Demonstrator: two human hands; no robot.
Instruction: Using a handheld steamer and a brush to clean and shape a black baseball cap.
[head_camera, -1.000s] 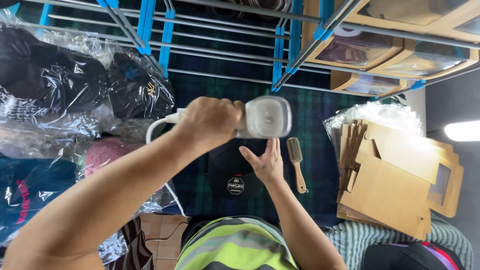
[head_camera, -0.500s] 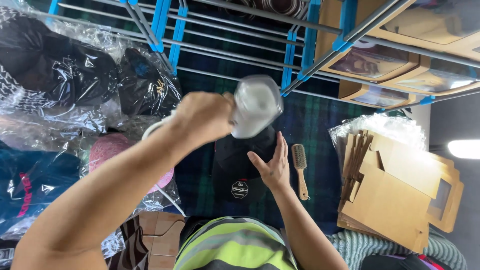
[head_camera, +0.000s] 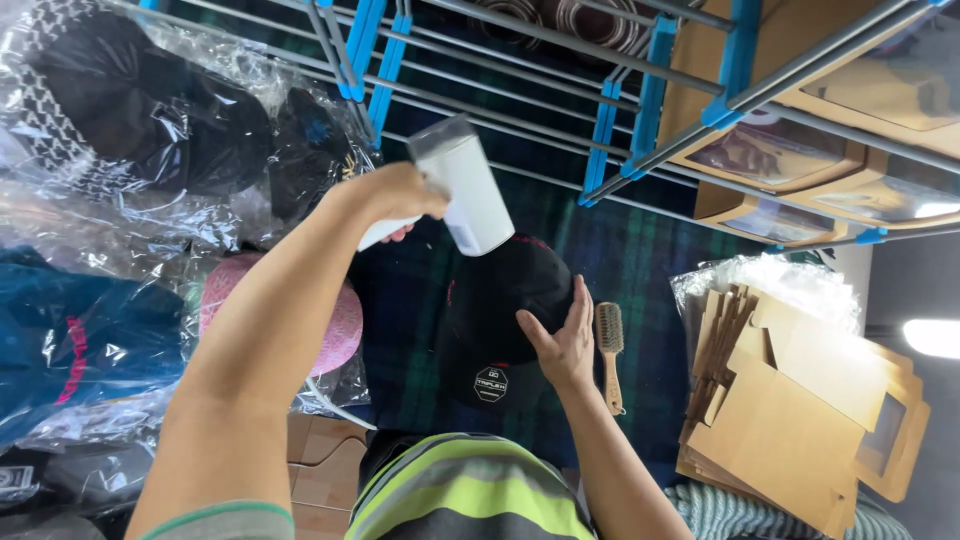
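White steamer (head_camera: 465, 190) tipped lower over black cap (head_camera: 505, 300), left hand (head_camera: 395, 195) gripping, right hand (head_camera: 562, 345) steadying cap

A dark green and navy tartan cloth (head_camera: 620, 260) covers the work surface. Above its far edge runs a grey metal rack (head_camera: 560, 40) with blue plastic joints, holding windowed cardboard boxes (head_camera: 800, 150) at the right. Plastic-bagged hats (head_camera: 130, 130) crowd the cloth's left edge; flat-packed cardboard boxes (head_camera: 800, 420) stack at its right edge. A bright light (head_camera: 935, 338) glows far right.
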